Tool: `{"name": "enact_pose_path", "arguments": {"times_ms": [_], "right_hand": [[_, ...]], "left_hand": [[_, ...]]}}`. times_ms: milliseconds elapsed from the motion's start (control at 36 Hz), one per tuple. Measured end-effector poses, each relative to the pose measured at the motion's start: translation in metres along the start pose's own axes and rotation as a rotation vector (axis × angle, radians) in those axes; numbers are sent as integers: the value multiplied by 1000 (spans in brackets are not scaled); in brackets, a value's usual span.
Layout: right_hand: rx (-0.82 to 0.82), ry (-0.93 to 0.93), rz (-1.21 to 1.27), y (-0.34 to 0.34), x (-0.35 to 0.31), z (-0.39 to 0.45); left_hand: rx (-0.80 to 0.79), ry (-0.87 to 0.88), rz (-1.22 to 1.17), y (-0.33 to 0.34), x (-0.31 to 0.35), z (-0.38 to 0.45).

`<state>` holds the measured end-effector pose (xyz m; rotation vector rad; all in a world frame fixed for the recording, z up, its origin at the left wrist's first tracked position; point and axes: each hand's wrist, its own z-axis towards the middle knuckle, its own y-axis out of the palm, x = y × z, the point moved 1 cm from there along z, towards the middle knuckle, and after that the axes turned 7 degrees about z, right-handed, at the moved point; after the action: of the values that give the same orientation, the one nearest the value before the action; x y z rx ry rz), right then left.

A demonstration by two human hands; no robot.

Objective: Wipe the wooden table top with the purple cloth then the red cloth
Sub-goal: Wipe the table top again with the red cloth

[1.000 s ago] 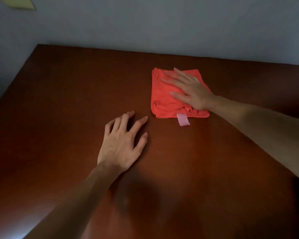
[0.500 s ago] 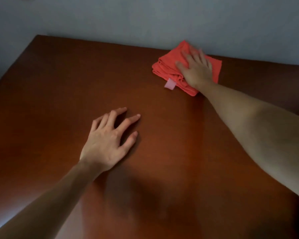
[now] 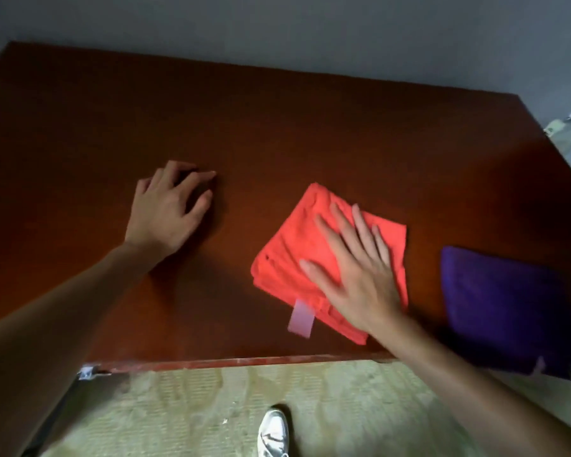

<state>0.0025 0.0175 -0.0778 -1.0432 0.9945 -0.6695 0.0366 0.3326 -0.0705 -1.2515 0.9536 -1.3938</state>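
Note:
The folded red cloth (image 3: 287,255) lies on the wooden table top (image 3: 277,133), right of centre and close to the near edge, with a pale pink tag at its near side. My right hand (image 3: 356,272) presses flat on it with straight, spread fingers. My left hand (image 3: 168,209) rests on the bare wood to the left, fingers loosely bent, holding nothing. The folded purple cloth (image 3: 505,308) lies at the table's near right corner, apart from both hands.
A grey wall runs behind the table's far edge. The table's near edge (image 3: 244,362) crosses the lower part of the view, with pale carpet (image 3: 211,410) below it and a white shoe (image 3: 272,433) on the floor.
My right hand has slid the red cloth from the far edge back toward the near edge. The view has tilted down, bringing the purple cloth, near edge and floor into sight. My left hand stays on the wood.

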Motion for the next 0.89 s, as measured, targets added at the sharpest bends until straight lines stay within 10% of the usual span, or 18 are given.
{"name": "enact_pose_path", "arguments": {"times_ms": [361,889], "right_hand": [[-234,-333,13,-27,34,-13],[-270,-266,1,-29,172,306]], "left_hand": [[-4,179,-209,15,103,-5],[-108,100,-136,41,119,46]]}}
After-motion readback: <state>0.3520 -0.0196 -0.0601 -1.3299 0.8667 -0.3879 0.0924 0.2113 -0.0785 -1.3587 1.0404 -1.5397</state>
